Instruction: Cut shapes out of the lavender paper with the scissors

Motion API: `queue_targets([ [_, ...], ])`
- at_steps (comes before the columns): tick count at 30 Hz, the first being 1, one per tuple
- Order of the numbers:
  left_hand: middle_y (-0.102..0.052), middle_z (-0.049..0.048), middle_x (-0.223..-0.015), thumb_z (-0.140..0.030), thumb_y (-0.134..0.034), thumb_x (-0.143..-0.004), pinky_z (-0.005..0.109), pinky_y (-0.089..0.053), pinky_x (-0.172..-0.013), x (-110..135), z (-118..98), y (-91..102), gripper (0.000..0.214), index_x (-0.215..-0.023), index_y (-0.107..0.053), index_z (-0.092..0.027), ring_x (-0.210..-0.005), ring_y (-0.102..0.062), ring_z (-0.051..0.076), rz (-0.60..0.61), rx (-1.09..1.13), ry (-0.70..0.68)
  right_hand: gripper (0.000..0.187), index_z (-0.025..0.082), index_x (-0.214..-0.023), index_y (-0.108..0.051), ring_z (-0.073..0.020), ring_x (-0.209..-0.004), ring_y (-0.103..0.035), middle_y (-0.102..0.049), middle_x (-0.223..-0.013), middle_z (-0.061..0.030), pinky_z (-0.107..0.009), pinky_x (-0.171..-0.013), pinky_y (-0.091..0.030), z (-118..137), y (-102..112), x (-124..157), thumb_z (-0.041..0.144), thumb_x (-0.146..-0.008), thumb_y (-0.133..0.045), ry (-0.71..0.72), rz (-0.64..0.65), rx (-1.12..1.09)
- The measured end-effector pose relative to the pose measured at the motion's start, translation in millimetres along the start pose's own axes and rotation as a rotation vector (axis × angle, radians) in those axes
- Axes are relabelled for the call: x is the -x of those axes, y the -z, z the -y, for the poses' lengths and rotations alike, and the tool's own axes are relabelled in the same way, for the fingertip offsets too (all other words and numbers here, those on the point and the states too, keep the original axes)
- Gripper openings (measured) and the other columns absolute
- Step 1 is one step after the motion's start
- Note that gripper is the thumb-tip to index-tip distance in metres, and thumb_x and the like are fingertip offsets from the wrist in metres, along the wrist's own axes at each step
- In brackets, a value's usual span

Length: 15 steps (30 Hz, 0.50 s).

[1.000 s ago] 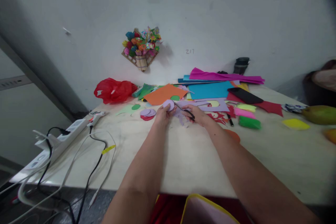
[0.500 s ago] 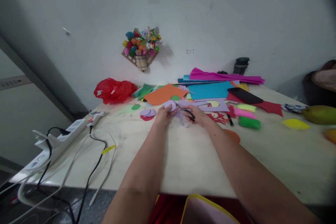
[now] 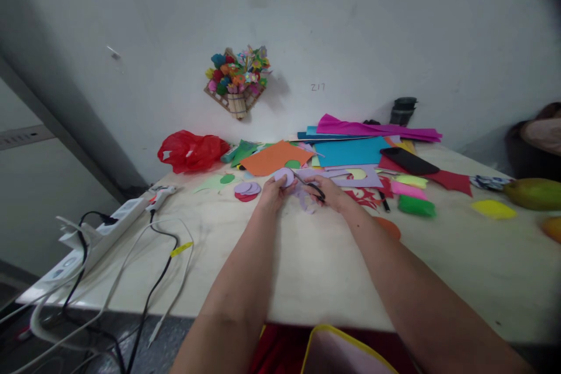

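My left hand [image 3: 272, 194] pinches a small round piece of lilac paper [image 3: 283, 176] above the table. My right hand [image 3: 329, 193] is closed round black-handled scissors [image 3: 312, 186], whose blades point at the lilac piece. A lilac offcut strip [image 3: 304, 201] hangs below the cut between the two hands. Just left of my left hand, a small stack of lilac and red paper circles [image 3: 246, 190] lies flat on the table.
Coloured sheets are piled behind the hands: orange [image 3: 272, 157], blue [image 3: 350, 150], magenta [image 3: 372, 127], with a black phone [image 3: 409, 159] on them. A red plastic bag [image 3: 190, 151] sits at the back left. Power strips [image 3: 94, 234] and cables [image 3: 153, 269] crowd the left edge. Fruit [image 3: 532, 193] lies far right.
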<state>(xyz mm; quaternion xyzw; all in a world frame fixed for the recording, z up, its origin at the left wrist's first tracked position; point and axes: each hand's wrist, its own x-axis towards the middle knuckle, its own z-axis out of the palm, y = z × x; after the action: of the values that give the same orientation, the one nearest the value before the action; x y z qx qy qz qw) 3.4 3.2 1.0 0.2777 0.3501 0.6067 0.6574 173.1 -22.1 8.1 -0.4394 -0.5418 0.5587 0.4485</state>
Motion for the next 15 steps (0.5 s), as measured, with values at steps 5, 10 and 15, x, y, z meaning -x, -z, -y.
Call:
queue_targets([
  [5, -0.075, 0.018, -0.101, -0.001, -0.065, -0.086, 0.026, -0.064, -0.066, -0.4, -1.0, -0.1, 0.028, -0.114, -0.067, -0.005, -0.081, -0.077, 0.022, -0.012, 0.002, 0.005, 0.035, 0.02, -0.097, -0.059, -0.0102, -0.035, -0.039, -0.049, -0.043, 0.0081, -0.02, -0.034, -0.025, 3.4, -2.5, 3.9, 0.035, -0.069, -0.075, -0.028, -0.058, 0.073],
  [10, -0.075, 0.0156, -0.094, -0.003, -0.066, -0.086, 0.026, -0.064, -0.065, -0.3, -2.0, -0.5, 0.028, -0.114, -0.066, -0.006, -0.077, -0.076, 0.021, -0.005, 0.014, 0.012, 0.032, 0.02, -0.097, -0.058, -0.0099, -0.033, -0.036, -0.048, -0.041, 0.0085, -0.02, -0.034, -0.025, 6.2, -3.4, 4.8, 0.031, -0.071, -0.073, -0.053, -0.057, 0.081],
  [15, -0.075, 0.0154, -0.094, -0.002, -0.058, -0.09, 0.025, -0.064, -0.067, 0.6, -3.1, -2.4, 0.026, -0.115, -0.065, -0.007, -0.081, -0.077, 0.022, -0.034, 0.018, 0.018, 0.031, 0.021, -0.096, -0.057, -0.0102, -0.033, -0.038, -0.048, -0.042, 0.0091, -0.02, -0.034, -0.026, 3.8, -1.5, 2.5, 0.031, -0.071, -0.073, -0.054, -0.03, 0.067],
])
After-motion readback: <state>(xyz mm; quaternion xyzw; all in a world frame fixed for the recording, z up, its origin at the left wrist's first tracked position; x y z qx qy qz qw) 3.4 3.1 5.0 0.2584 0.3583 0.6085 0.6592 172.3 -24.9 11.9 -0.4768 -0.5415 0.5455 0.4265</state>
